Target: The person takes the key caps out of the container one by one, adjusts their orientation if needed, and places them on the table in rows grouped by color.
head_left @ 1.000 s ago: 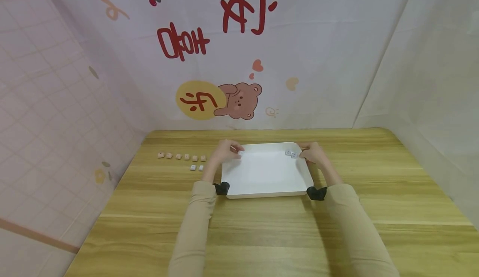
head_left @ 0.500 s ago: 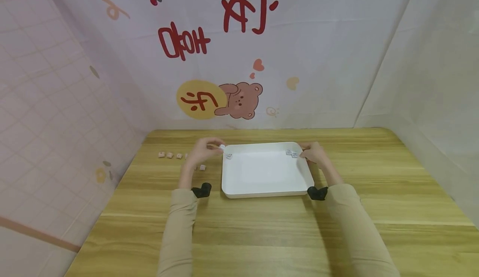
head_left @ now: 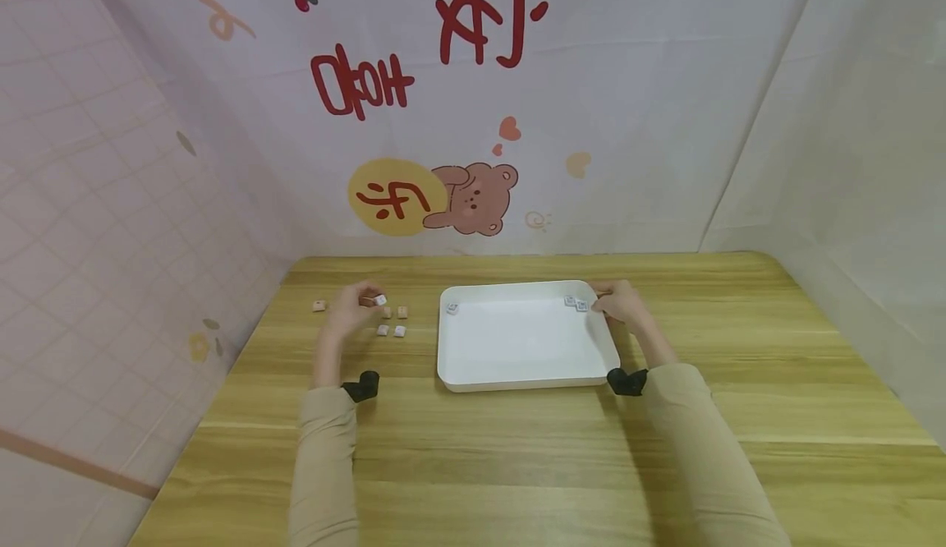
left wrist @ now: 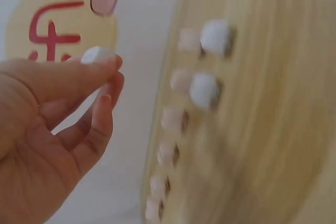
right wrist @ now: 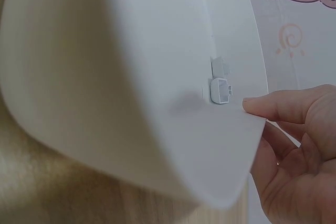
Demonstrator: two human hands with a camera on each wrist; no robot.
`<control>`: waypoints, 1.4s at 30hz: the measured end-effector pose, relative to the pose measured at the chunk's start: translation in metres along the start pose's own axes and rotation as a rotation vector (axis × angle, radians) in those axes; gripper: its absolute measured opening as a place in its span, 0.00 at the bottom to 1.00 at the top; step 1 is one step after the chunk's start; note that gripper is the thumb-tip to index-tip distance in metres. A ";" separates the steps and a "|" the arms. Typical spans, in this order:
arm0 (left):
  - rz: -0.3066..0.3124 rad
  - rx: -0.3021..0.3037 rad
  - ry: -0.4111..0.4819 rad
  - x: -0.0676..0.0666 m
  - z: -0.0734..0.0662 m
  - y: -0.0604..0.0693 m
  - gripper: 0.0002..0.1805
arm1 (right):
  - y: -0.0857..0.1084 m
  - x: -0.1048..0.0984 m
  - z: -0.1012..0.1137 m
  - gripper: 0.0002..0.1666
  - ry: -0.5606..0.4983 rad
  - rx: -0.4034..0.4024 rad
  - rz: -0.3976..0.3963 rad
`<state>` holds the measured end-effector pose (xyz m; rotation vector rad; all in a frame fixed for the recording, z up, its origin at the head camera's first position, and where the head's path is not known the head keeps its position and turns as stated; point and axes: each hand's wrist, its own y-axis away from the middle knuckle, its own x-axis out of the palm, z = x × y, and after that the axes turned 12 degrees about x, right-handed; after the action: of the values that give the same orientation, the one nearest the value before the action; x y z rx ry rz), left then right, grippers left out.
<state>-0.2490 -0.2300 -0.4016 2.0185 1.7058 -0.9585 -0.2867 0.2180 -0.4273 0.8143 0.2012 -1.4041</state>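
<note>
My left hand (head_left: 351,310) pinches a white keycap (left wrist: 98,55) between thumb and fingertips, raised above the table at the left. Beneath and beside it several pinkish keycaps (head_left: 402,312) lie in a row, partly hidden by the hand in the head view. Two white keycaps (head_left: 400,331) lie just in front of that row. With thumb on the inside and fingers outside, my right hand (head_left: 623,302) grips the far right corner of a white tray (head_left: 528,384). Near that thumb, two keycaps (right wrist: 220,91) sit in the tray; another keycap (head_left: 452,308) lies at its far left corner.
The tray stands on a wooden table (head_left: 517,465). A printed white cloth (head_left: 628,120) hangs behind the table's far edge, with more cloth at both sides. Each wrist wears a black mount (head_left: 627,382).
My left hand has moved left from over the tray's far left corner to above the keycap row, carrying a white keycap. The right hand keeps its grip on the tray.
</note>
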 end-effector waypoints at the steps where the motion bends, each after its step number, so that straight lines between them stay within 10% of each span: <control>1: 0.000 -0.006 -0.020 -0.002 0.003 0.002 0.17 | 0.000 0.000 0.000 0.33 0.001 -0.003 0.002; 21: 0.084 -0.098 -0.156 -0.001 0.047 0.015 0.12 | 0.002 0.001 0.001 0.32 0.002 0.004 -0.005; 42: 0.077 -0.132 -0.238 -0.002 0.044 0.015 0.14 | -0.002 0.001 -0.001 0.32 -0.046 0.004 0.013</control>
<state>-0.2472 -0.2626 -0.4345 1.7934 1.5122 -0.9887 -0.2885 0.2179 -0.4291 0.7844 0.1578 -1.4097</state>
